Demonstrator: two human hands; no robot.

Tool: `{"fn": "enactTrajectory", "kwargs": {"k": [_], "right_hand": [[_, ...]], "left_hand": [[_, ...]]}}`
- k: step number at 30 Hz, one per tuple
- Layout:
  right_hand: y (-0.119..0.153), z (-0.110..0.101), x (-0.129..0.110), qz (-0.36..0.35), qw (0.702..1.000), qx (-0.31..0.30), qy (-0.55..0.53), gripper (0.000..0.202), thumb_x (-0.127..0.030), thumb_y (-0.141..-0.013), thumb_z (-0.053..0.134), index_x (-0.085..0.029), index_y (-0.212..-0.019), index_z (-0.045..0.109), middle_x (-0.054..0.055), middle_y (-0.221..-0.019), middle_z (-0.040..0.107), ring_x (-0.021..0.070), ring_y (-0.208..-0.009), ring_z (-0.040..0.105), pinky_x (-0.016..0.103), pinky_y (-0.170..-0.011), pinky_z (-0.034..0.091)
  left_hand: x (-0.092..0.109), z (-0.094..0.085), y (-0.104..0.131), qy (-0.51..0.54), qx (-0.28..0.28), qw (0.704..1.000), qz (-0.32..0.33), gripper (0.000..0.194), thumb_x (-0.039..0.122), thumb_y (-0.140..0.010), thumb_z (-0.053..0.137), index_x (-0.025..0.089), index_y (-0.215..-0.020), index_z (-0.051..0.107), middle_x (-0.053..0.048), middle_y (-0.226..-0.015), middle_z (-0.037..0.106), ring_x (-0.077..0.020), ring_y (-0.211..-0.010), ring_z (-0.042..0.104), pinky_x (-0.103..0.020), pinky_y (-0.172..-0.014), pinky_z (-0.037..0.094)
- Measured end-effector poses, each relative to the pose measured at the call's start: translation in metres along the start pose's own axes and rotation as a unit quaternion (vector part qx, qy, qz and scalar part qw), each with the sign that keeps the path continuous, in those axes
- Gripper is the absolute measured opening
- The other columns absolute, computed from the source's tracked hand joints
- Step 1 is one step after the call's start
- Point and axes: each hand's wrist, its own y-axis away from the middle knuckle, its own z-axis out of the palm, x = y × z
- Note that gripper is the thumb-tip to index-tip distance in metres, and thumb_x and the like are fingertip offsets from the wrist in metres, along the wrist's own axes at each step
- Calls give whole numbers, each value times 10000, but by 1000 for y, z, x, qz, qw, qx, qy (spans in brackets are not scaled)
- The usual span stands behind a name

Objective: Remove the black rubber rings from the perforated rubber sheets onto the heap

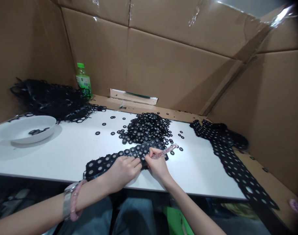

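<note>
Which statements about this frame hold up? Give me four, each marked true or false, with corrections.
1. The right hand holds a pen-like tool. True.
2. The hands are far apart. False: the left hand is close beside the right, at the black dotted strip.
3. A green-capped bottle stands beside tangled black scraps. True.
4. The bottle is the only container in view. False: a white bowl stands on the left.

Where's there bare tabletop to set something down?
Two patches of white tabletop: left, between white bowl and dotted sheet; right, between right hand and dotted strip. Crowded: centre, with disc pile and left hand; back left, with black tangle.
</note>
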Motion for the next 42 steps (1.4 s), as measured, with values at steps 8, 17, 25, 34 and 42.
{"fn": "enactTrajectory", "kwargs": {"k": [8, 17, 25, 34, 42], "right_hand": [[0, -3, 0, -9, 999, -8, 36, 273, -98, -595, 487, -210, -478, 268, -91, -417, 274, 63, -387, 296, 205, -385, 210], [0, 0, 0, 37, 998, -3, -45, 271, -125, -595, 497, -223, -490, 267, -110, -366, 298, 65, -307, 356, 187, -331, 217], [2, 0, -3, 25, 1000, -11, -12, 259, -129, -602, 483, -224, -491, 269, -102, -380, 301, 75, -330, 353, 201, -351, 232], [5, 5, -4, -95, 985, -36, 139, 257, -84, -603, 438, -205, -478, 249, -63, -454, 288, 92, -463, 295, 234, -452, 215], [0, -4, 0, 73, 992, -30, -102, 253, -168, -580, 498, -226, -488, 269, -110, -347, 308, 57, -293, 294, 183, -318, 164]], "left_hand": [[-2, 3, 0, -3, 41, 999, -3, 257, 92, -839, 378, 172, -618, 481, 2, -587, 532, -133, -530, 497, -269, -484, 305], [-5, 8, 1, 1, 54, 999, 4, 224, 96, -839, 391, 170, -651, 488, -1, -614, 536, -143, -556, 498, -270, -503, 314], [-4, 8, 0, 0, 59, 998, 8, 246, 116, -855, 381, 166, -639, 488, -2, -598, 521, -133, -538, 488, -268, -498, 311], [-7, 7, 0, 10, 93, 996, 4, 271, 118, -857, 370, 162, -619, 494, 7, -560, 502, -121, -521, 477, -261, -499, 320], [-10, -21, -2, 140, -33, 990, -6, 148, 260, -840, 478, 183, -748, 565, 0, -715, 601, -143, -654, 542, -251, -569, 364]]}}
